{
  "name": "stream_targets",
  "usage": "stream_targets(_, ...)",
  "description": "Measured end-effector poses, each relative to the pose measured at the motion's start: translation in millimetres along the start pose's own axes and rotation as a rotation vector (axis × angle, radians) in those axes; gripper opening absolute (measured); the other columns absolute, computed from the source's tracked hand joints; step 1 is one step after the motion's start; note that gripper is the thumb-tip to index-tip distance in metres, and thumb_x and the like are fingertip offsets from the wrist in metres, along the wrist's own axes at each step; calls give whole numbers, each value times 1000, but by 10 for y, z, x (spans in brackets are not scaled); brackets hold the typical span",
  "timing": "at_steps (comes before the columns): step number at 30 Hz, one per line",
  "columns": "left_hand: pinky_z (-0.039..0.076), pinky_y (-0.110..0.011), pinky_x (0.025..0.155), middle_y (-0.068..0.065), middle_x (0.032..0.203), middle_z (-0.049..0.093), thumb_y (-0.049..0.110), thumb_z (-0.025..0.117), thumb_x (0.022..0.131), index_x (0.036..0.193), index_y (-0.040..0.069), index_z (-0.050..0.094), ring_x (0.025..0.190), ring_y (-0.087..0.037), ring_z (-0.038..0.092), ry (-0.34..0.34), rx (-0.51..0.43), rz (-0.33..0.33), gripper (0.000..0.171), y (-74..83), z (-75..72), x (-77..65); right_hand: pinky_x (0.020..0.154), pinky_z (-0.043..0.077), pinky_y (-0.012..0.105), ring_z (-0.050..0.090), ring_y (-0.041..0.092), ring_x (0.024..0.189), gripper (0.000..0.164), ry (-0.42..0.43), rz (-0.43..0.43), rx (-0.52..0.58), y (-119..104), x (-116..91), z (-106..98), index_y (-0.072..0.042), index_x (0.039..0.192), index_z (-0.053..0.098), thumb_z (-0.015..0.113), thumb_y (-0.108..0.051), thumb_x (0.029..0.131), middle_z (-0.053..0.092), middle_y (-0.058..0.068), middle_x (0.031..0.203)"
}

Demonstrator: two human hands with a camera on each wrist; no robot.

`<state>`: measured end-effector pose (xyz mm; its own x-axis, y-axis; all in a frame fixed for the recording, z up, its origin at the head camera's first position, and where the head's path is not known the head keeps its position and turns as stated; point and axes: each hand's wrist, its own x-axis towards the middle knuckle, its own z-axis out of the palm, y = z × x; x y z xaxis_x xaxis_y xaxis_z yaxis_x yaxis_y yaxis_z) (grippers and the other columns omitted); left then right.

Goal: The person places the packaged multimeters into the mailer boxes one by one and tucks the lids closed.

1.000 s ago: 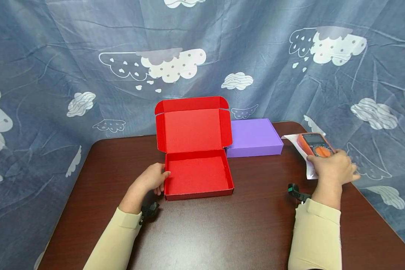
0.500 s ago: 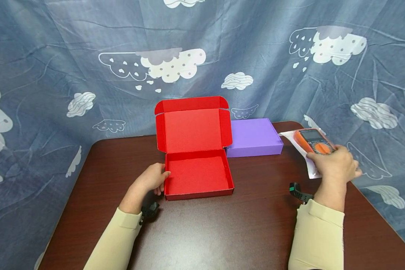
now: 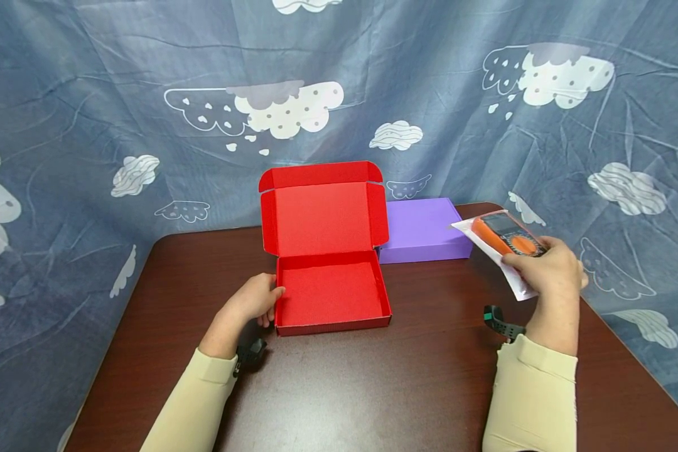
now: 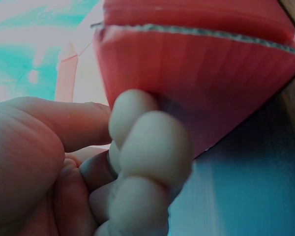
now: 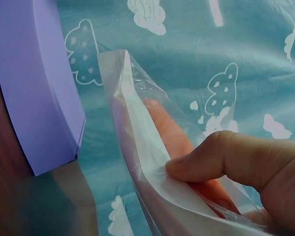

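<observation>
At the left wall of an open red cardboard box (image 3: pixel 332 324), my left hand (image 3: pixel 253 297) grips the side, thumb over the rim and fingers along the outside. The left wrist view shows the curled fingers (image 4: pixel 157 147) against the red wall. On the right, my right hand (image 3: pixel 549 271) holds an orange and black multimeter (image 3: pixel 508 233) in a clear plastic pack with a white edge. It is tilted, and its dial and screen face up. In the right wrist view the thumb presses on the white edge of the plastic pack (image 5: pixel 145 142); the other fingers are mostly hidden.
A closed purple box (image 3: pixel 424 229) lies right of the red box's raised lid (image 3: pixel 323 216), at the back of the dark brown table (image 3: pixel 373 389). Behind the table hangs a blue curtain (image 3: pixel 441 81) with clouds. Both wrists wear black straps.
My right hand has lifted the packed multimeter slightly and swung it left, so its far corner now overlaps the purple box's right end in the head view. The left hand stays on the red box.
</observation>
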<state>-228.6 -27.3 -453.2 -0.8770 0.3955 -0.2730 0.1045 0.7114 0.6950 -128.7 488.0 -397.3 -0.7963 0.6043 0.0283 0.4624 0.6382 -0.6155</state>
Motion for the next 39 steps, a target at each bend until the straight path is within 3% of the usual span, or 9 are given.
stream_targets(5, 53, -33, 44, -14, 56, 61, 9, 60, 103, 108, -8, 57, 42, -22, 62, 1, 0, 3, 18, -5, 1, 3, 94, 22, 70, 40, 57, 116, 82, -4, -76, 14, -31, -7, 6, 7, 146, 43, 77, -34, 84, 52, 35, 130)
stream_targets(11, 53, -33, 43, -13, 54, 60, 9, 59, 103, 106, -8, 57, 41, -21, 61, 0, -2, 4, 17, -23, 7, 12, 90, 30, 60, 45, 51, 113, 85, -56, -121, 43, -82, -34, -5, 5, 150, 41, 79, -34, 84, 51, 34, 134)
stream_targets(21, 52, -34, 42, -11, 52, 60, 9, 59, 103, 96, -6, 57, 39, -19, 59, 13, 6, 26, 17, -52, 20, 16, 65, 44, 20, 49, 32, 101, 89, -190, -216, 166, -181, -73, 9, 6, 154, 34, 82, -24, 85, 48, 31, 138)
stream_targets(32, 53, -34, 43, -11, 53, 60, 11, 59, 104, 98, -4, 57, 40, -21, 60, 11, 5, 27, 16, -45, 16, 30, 73, 41, 17, 50, 22, 99, 83, -293, -391, 146, -251, -61, 93, 5, 150, 39, 84, -19, 85, 54, 25, 132)
stream_targets(39, 53, -34, 43, -12, 54, 60, 10, 59, 104, 101, -5, 57, 41, -21, 61, 8, 2, 23, 16, -48, 11, 40, 71, 45, 22, 52, 25, 98, 84, -348, -437, 166, -327, -79, 146, 1, 149, 41, 88, -15, 81, 56, 22, 127)
